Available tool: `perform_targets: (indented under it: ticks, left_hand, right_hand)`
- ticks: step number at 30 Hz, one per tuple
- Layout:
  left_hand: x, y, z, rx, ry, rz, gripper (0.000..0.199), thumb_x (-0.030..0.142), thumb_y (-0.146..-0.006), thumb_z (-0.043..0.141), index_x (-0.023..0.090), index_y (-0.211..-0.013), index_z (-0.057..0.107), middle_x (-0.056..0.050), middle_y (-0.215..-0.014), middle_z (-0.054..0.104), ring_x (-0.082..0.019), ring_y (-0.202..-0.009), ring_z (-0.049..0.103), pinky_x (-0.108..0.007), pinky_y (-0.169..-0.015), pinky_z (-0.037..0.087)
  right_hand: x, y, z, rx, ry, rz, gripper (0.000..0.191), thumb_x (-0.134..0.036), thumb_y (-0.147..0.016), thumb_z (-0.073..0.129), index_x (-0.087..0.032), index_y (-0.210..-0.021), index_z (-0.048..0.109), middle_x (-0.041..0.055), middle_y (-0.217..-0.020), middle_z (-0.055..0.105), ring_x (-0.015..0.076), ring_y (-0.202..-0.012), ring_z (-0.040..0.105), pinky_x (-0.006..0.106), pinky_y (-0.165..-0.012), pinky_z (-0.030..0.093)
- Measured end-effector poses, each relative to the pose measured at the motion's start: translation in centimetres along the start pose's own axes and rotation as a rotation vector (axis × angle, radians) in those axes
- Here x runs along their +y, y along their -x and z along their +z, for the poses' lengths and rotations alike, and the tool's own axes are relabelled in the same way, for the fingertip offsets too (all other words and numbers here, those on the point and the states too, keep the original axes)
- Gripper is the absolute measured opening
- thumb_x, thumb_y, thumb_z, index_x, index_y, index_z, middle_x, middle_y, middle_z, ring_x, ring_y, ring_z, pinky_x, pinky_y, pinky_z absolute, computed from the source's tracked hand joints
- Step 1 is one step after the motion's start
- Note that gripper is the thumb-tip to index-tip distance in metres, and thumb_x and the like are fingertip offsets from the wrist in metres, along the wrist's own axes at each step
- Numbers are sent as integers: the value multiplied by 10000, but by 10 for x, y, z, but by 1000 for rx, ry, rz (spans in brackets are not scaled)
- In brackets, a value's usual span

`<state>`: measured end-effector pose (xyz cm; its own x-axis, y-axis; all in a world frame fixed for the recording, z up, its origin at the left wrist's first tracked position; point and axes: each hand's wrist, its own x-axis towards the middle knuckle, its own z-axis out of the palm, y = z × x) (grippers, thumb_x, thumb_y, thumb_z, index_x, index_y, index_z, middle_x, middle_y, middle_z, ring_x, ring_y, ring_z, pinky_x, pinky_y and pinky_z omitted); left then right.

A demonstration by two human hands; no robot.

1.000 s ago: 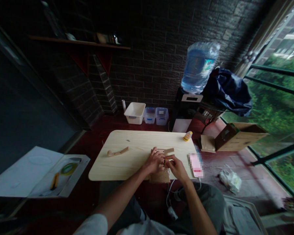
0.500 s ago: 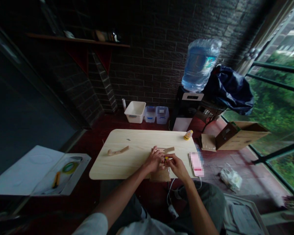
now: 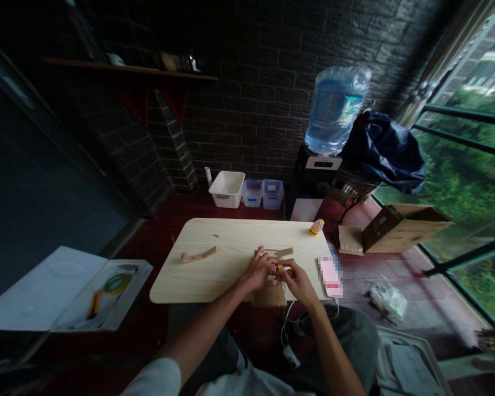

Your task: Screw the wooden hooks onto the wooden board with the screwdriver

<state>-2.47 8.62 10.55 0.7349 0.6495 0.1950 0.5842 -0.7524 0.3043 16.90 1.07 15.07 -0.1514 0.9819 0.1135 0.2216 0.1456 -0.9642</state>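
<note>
Near the front edge of the light wooden table (image 3: 231,275), my left hand (image 3: 259,268) is bent over a brown cardboard piece (image 3: 269,297), its fingers pressing and holding it. My right hand (image 3: 296,276) meets it from the right, fingers pinched around a small yellow-and-black object (image 3: 279,268) whose exact kind I cannot make out. Both hands' fingertips are close together and cover much of the work. Beyond them a flat cardboard strip (image 3: 286,252) sticks out. A curved wood-coloured piece (image 3: 198,256) lies to the left on the table.
A yellow-capped bottle (image 3: 315,227) stands at the table's back right. A pink item (image 3: 330,278), blurred out, lies at the right edge, with a white cable (image 3: 286,324) hanging below. At left is an open white case (image 3: 103,294); plastic bins (image 3: 227,190) and a water dispenser (image 3: 315,181) stand behind.
The yellow object between my fingers shows a little more and looks slightly turned. Both hands stay in nearly the same place.
</note>
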Motion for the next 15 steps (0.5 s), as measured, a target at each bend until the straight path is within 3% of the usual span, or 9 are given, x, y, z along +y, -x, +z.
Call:
perform_targets:
  ticks: [8,15]
  left_hand:
    - [2,0,-5,-25,-11,7,326,463,-787,788,285,-1056,740,-26,-1298,663,-286,-1297,503,-615,-1286,-19]
    - [1,-1,-4,-1,20,1,338,441,-780,793,291,-1080,744,-29,-1311,667,-292,-1280,521,-609,-1290,-4]
  right_hand:
    - [-9,0,-5,-41,26,-20,385,-475,-991,542,-189,-1212,675,68,-920,767,201,-791,737,323,-738,597]
    - [-7,0,-5,-52,19,-5,412,-520,-992,555,-206,-1233,670,99,-1055,775,222,-866,759,345,-784,609]
